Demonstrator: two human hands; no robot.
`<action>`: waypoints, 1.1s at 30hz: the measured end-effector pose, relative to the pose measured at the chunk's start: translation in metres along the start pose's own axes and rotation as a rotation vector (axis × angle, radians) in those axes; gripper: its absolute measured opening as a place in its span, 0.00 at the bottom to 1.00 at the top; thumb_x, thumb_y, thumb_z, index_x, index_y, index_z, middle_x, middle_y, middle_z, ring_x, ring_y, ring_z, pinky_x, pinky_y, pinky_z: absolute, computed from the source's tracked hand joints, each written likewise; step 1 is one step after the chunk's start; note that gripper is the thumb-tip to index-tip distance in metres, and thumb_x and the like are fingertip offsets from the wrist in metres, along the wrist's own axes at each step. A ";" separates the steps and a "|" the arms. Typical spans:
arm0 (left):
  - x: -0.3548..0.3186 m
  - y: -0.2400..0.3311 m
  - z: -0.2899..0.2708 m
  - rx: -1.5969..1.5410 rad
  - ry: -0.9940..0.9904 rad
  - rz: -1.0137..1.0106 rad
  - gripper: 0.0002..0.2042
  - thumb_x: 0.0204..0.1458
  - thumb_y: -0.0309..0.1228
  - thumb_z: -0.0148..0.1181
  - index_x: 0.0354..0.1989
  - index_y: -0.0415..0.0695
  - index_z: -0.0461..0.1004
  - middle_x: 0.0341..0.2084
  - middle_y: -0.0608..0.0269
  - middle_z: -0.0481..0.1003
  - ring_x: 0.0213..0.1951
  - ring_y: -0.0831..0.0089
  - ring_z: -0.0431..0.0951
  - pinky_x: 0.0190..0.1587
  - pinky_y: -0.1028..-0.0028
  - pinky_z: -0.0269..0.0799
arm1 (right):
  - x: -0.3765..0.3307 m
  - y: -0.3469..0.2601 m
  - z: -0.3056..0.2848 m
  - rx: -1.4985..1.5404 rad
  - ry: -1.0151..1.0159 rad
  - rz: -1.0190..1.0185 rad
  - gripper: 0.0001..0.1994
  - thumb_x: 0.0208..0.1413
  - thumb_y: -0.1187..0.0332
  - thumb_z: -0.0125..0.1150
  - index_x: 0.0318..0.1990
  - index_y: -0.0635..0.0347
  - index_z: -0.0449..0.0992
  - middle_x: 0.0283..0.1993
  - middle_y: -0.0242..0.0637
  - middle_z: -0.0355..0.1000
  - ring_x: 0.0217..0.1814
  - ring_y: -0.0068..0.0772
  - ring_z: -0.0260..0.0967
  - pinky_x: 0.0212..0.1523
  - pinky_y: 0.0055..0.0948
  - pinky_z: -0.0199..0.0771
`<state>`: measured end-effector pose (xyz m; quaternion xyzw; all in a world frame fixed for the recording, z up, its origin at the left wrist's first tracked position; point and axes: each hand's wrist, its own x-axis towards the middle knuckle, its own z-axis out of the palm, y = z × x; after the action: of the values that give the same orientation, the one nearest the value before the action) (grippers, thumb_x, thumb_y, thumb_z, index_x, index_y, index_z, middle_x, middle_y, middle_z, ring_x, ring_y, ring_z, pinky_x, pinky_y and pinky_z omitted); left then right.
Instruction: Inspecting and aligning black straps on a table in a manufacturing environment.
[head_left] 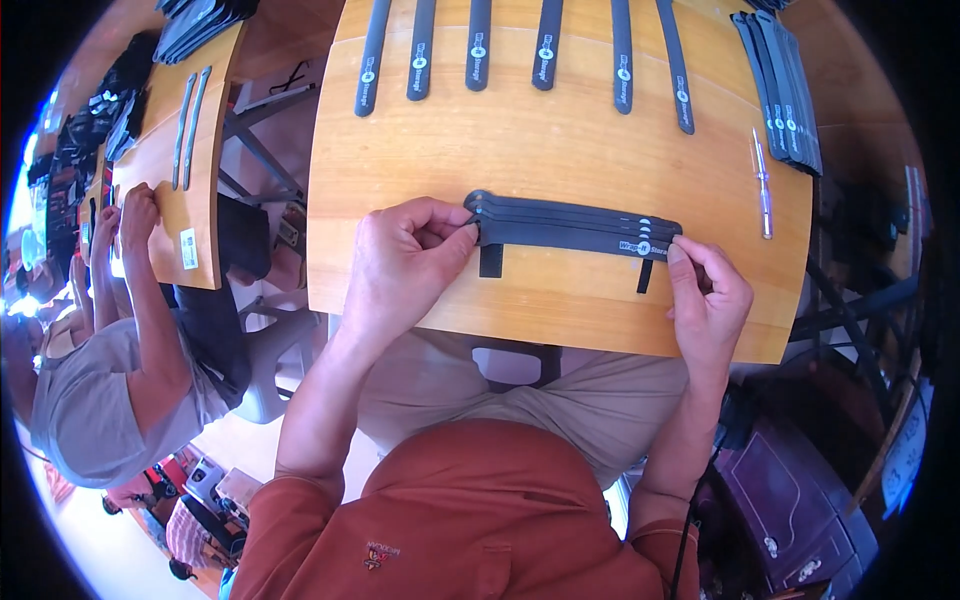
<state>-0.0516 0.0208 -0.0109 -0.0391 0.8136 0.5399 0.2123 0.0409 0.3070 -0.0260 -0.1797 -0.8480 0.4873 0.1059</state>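
A stack of dark grey straps (570, 224) with pale round printed marks lies crosswise near the table's front edge, its layers slightly fanned out. My left hand (412, 250) pinches the left end of the stack between thumb and fingers, beside a rounded tip. At the other end my right hand (708, 290) grips the right corner with thumb and forefinger. Two short black tabs (491, 262) stick out below the stack toward me, one near each end.
Several single grey straps (478, 50) lie in a spaced row along the table's far side. A screwdriver (765, 195) with a clear purple handle lies at the right, below a pile of straps (785, 95). On the left, a person (110, 380) sits at another table (200, 235).
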 end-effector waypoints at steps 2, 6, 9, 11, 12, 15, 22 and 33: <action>0.000 0.000 0.000 0.001 -0.002 0.004 0.07 0.56 0.21 0.68 0.40 0.31 0.83 0.28 0.63 0.83 0.29 0.84 0.78 0.33 0.80 0.76 | 0.000 -0.001 0.000 -0.008 0.003 0.000 0.05 0.61 0.77 0.67 0.42 0.72 0.82 0.30 0.35 0.74 0.28 0.18 0.67 0.29 0.21 0.67; 0.000 -0.004 0.001 0.000 0.007 0.043 0.05 0.58 0.21 0.66 0.40 0.32 0.81 0.25 0.66 0.80 0.25 0.86 0.77 0.29 0.83 0.74 | 0.000 -0.003 0.000 -0.019 -0.002 -0.002 0.05 0.61 0.78 0.67 0.41 0.72 0.82 0.29 0.35 0.74 0.27 0.18 0.66 0.29 0.21 0.66; 0.001 -0.006 0.001 -0.013 0.012 -0.003 0.07 0.55 0.21 0.68 0.40 0.32 0.83 0.27 0.64 0.82 0.27 0.85 0.76 0.31 0.80 0.74 | -0.001 0.000 0.001 -0.010 0.011 -0.017 0.05 0.60 0.78 0.67 0.41 0.72 0.82 0.29 0.34 0.74 0.27 0.18 0.66 0.29 0.21 0.66; 0.001 -0.006 0.001 -0.011 0.006 -0.008 0.07 0.55 0.21 0.68 0.40 0.32 0.83 0.27 0.64 0.82 0.27 0.86 0.76 0.31 0.81 0.74 | -0.001 0.000 0.001 -0.017 0.015 -0.024 0.05 0.60 0.78 0.67 0.41 0.72 0.82 0.29 0.34 0.74 0.27 0.18 0.66 0.29 0.21 0.66; 0.001 -0.007 0.001 -0.006 0.004 -0.013 0.07 0.55 0.21 0.68 0.40 0.32 0.83 0.27 0.64 0.82 0.27 0.86 0.75 0.31 0.81 0.73 | 0.000 0.000 0.001 -0.014 0.012 -0.023 0.05 0.60 0.78 0.67 0.41 0.72 0.82 0.29 0.34 0.74 0.27 0.18 0.66 0.29 0.21 0.66; 0.000 -0.002 0.001 0.004 0.012 -0.028 0.07 0.55 0.21 0.68 0.40 0.32 0.83 0.26 0.66 0.81 0.27 0.86 0.75 0.30 0.81 0.73 | -0.001 0.002 0.002 -0.001 0.013 -0.021 0.05 0.60 0.78 0.68 0.41 0.71 0.82 0.29 0.34 0.74 0.27 0.18 0.66 0.29 0.21 0.66; 0.001 -0.003 0.002 0.007 0.026 -0.048 0.06 0.55 0.22 0.68 0.39 0.32 0.83 0.23 0.69 0.79 0.25 0.87 0.74 0.29 0.81 0.71 | -0.001 0.001 0.002 0.001 0.022 -0.024 0.04 0.59 0.79 0.68 0.40 0.71 0.82 0.27 0.35 0.73 0.25 0.19 0.66 0.27 0.21 0.65; 0.000 0.000 0.002 0.004 0.028 -0.031 0.05 0.56 0.22 0.67 0.37 0.32 0.83 0.23 0.69 0.79 0.25 0.87 0.73 0.29 0.81 0.71 | -0.001 0.001 0.003 0.007 0.025 -0.038 0.04 0.59 0.79 0.67 0.40 0.71 0.82 0.27 0.36 0.74 0.24 0.20 0.67 0.26 0.22 0.66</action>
<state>-0.0507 0.0228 -0.0110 -0.0588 0.8169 0.5341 0.2095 0.0407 0.3042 -0.0281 -0.1693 -0.8482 0.4857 0.1264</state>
